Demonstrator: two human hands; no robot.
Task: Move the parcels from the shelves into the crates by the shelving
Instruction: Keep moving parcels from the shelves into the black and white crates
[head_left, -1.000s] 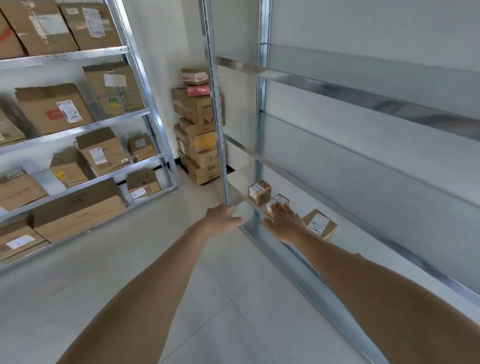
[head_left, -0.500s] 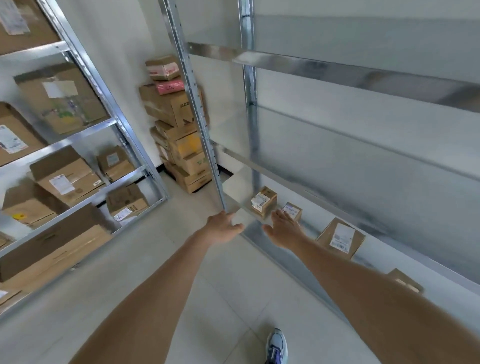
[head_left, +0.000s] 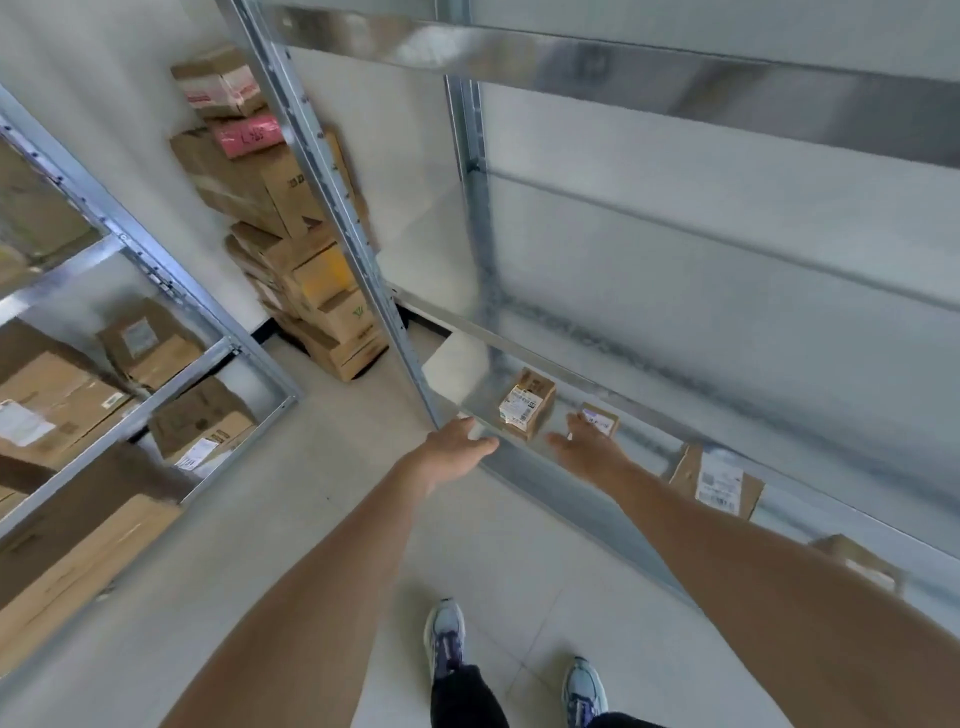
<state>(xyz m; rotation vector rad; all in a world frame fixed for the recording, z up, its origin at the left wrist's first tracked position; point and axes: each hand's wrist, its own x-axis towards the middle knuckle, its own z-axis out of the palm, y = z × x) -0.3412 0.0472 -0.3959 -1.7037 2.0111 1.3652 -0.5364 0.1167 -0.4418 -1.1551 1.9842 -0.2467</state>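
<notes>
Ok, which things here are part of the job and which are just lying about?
Job: left hand, right hand; on the bottom shelf, the labelled parcel, small parcel at the right hand, flat parcel, rightmost parcel; likely the left rack's boxes too.
Lying about: corner stack of cartons on the floor. No crates in view.

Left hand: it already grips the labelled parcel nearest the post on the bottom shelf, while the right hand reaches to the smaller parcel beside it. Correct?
No. The head view shows the left hand empty, fingers straight at the edge of the shelf, short of the labelled parcel. The right hand does reach to the smaller parcel beside it.
</notes>
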